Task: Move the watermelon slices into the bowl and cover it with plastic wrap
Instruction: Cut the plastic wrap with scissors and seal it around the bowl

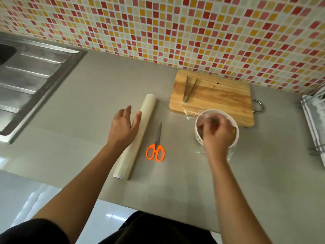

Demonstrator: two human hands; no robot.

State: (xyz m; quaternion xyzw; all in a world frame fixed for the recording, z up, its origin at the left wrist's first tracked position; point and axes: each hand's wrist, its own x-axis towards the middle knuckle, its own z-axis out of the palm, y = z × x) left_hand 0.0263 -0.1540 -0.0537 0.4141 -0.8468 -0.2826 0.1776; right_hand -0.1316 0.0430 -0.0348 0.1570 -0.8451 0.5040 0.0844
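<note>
Tiled wall (175,23) in red and yellow at the back, grey counter (105,85) below it, steel sink (31,76) at the far left. Your left hand (123,125) hovers flat and open with its fingers straight, holding nothing, just over the roll of plastic wrap (136,148) lying lengthwise on the counter. Beside the roll lie the orange scissors (156,147). Further right the cutting board (216,97) carries only the tongs (189,88). The watermelon slices (202,122) show as a pink blur inside the white bowl (197,136) at the board's near edge, and a clear film (230,154) seems to be draped over it. Your right hand (218,136) sits over the bowl with fingers curled; motion blur hides whether it pinches the film. A dish rack (313,117) edges in at the right. You look to be at the sealing step: next, smooth the film down around the rim so it clings all round
</note>
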